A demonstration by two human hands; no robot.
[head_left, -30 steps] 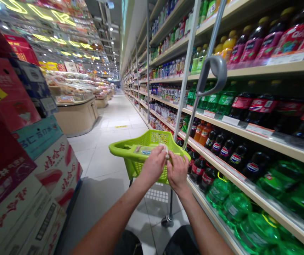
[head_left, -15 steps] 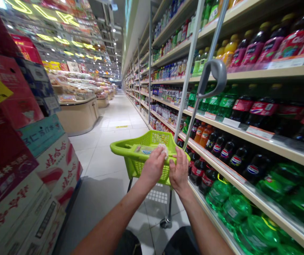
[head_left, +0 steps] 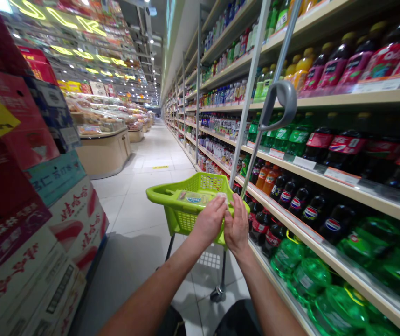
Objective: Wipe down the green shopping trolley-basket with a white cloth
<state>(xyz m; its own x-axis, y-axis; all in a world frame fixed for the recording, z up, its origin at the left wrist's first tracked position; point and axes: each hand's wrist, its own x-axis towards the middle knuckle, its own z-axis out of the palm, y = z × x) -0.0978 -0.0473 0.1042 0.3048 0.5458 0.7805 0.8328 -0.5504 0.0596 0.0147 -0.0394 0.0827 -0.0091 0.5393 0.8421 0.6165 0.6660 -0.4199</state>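
Note:
A small lime-green shopping cart (head_left: 177, 217) stands in front of me in the head view. My left hand (head_left: 210, 219) is closed on a crumpled white tissue or cloth (head_left: 223, 198), pressed at the cart's near rim. Just right of it, my right hand (head_left: 237, 223) grips the right end of that rim, its fingers laid over the top. The two hands nearly touch. A label panel (head_left: 193, 198) lies on the cart's top, left of my left hand. A grey pole with a looped grip (head_left: 279, 105) rises on the cart's right side.
Shelves (head_left: 371, 186) of soda bottles run close along the right. Stacked drink cartons (head_left: 77, 210) stand on the left. Farther off, a rounded display counter (head_left: 104, 151) borders the tiled aisle (head_left: 147, 179).
My left hand has slid right along the rim with the white tissue or cloth, closer to my right hand. The right hand has stayed nearly in place.

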